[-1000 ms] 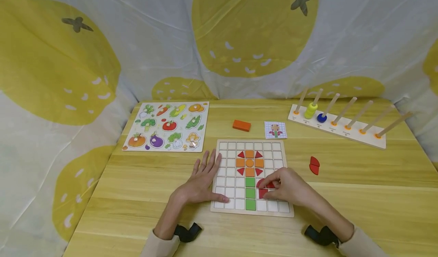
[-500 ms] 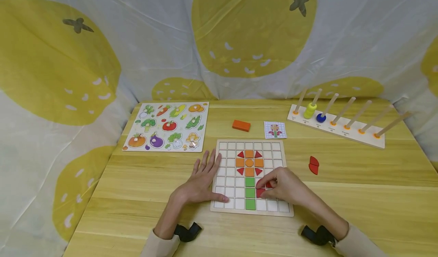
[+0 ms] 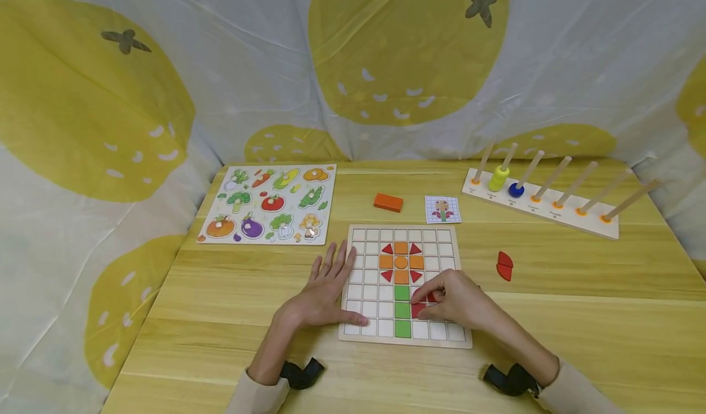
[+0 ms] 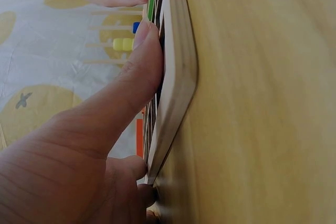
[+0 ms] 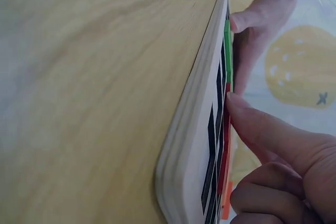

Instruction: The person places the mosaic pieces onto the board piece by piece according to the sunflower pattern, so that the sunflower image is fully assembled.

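A wooden grid board (image 3: 386, 340) lies on the table, bearing orange squares, an orange circle, small red triangles and a column of green squares (image 3: 402, 310). Fingers spread, my left hand (image 3: 320, 294) rests along the board's left side, its thumb on the lower left cells. Thumb and index finger of my right hand (image 3: 460, 301) pinch a red tile (image 3: 417, 310) beside the middle green square. Part of that tile is hidden under the fingers. Other red pieces (image 3: 432, 297) sit just above it, partly covered. In the right wrist view the thumb touches the red edge (image 5: 226, 145).
Two red quarter-circle tiles (image 3: 504, 266) lie right of the board. Behind it are an orange block (image 3: 388, 203) and a pattern card (image 3: 442, 209). A vegetable knob puzzle (image 3: 267, 204) is at back left, a peg rack (image 3: 543, 204) with yellow and blue beads at back right.
My right hand has shifted slightly left with the red tile, bringing it against the green column; over the last half second it barely moves. The left hand has stayed in place.
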`<act>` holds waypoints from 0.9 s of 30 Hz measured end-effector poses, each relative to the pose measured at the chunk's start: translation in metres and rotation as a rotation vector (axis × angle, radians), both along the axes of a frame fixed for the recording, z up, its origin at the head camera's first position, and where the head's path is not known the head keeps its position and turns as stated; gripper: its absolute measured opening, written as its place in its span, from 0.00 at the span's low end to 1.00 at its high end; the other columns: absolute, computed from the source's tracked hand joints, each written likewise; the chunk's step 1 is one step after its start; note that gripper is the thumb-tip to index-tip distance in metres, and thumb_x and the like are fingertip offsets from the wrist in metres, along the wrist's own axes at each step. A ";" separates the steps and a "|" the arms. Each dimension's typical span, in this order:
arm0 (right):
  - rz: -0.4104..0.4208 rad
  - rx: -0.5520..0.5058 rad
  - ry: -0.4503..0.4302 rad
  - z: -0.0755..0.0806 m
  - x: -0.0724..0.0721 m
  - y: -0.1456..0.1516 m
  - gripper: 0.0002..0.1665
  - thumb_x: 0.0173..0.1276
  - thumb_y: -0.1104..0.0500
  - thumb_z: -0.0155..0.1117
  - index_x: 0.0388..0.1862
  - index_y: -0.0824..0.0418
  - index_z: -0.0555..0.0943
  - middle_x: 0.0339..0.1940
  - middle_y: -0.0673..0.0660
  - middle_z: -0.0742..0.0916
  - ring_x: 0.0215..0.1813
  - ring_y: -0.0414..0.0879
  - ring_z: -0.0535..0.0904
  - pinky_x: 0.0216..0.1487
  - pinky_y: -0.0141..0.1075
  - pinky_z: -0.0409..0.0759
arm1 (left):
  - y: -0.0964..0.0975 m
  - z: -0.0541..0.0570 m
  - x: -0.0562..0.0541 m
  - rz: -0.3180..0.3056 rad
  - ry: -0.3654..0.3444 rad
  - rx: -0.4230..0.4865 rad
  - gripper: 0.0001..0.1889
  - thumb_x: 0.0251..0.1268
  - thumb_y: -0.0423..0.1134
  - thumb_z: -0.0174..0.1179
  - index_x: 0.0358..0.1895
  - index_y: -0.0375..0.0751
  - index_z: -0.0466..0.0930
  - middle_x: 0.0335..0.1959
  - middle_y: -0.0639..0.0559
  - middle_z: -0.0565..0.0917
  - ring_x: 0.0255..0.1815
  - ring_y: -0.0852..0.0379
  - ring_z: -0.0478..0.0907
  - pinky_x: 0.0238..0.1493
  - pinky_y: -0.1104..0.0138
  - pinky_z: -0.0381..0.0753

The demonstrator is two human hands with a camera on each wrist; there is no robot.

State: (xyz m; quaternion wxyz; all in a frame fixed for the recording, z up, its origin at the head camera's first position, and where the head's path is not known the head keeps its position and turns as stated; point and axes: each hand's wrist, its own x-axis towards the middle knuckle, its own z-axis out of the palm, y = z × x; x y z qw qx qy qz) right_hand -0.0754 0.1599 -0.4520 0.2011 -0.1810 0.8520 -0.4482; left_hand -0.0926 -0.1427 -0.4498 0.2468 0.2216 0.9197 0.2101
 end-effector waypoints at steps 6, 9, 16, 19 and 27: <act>-0.025 0.005 -0.033 0.002 -0.003 0.009 0.09 0.59 0.59 0.81 0.39 0.53 0.94 0.18 0.44 0.76 0.21 0.33 0.61 0.23 0.25 0.57 | -0.002 -0.003 0.000 0.004 -0.007 0.001 0.71 0.53 0.66 0.74 0.85 0.42 0.30 0.86 0.45 0.23 0.86 0.42 0.17 0.84 0.40 0.24; -0.065 0.027 -0.021 0.007 -0.009 0.023 0.09 0.59 0.58 0.81 0.40 0.54 0.93 0.14 0.44 0.66 0.20 0.34 0.58 0.23 0.26 0.54 | -0.002 -0.004 0.000 0.003 -0.004 0.005 0.71 0.53 0.66 0.74 0.85 0.42 0.30 0.86 0.45 0.23 0.86 0.42 0.17 0.84 0.40 0.24; -0.154 0.076 0.020 0.017 -0.033 0.080 0.15 0.63 0.55 0.79 0.47 0.58 0.91 0.17 0.45 0.64 0.20 0.35 0.57 0.21 0.29 0.58 | -0.002 -0.004 -0.001 0.006 0.002 0.006 0.71 0.53 0.66 0.74 0.85 0.42 0.30 0.86 0.45 0.23 0.86 0.42 0.18 0.84 0.40 0.25; -0.191 0.121 0.000 0.015 -0.042 0.108 0.18 0.65 0.52 0.77 0.50 0.59 0.90 0.18 0.46 0.65 0.21 0.36 0.59 0.22 0.32 0.60 | -0.002 -0.004 -0.001 0.005 -0.002 0.007 0.71 0.53 0.66 0.74 0.85 0.42 0.30 0.85 0.45 0.22 0.86 0.42 0.17 0.84 0.40 0.25; -0.251 0.180 -0.131 0.008 -0.052 0.156 0.26 0.62 0.50 0.79 0.54 0.65 0.86 0.18 0.45 0.61 0.23 0.37 0.56 0.24 0.36 0.58 | -0.001 -0.004 -0.001 0.002 0.003 0.012 0.71 0.53 0.66 0.75 0.85 0.41 0.30 0.85 0.45 0.22 0.86 0.42 0.18 0.84 0.39 0.25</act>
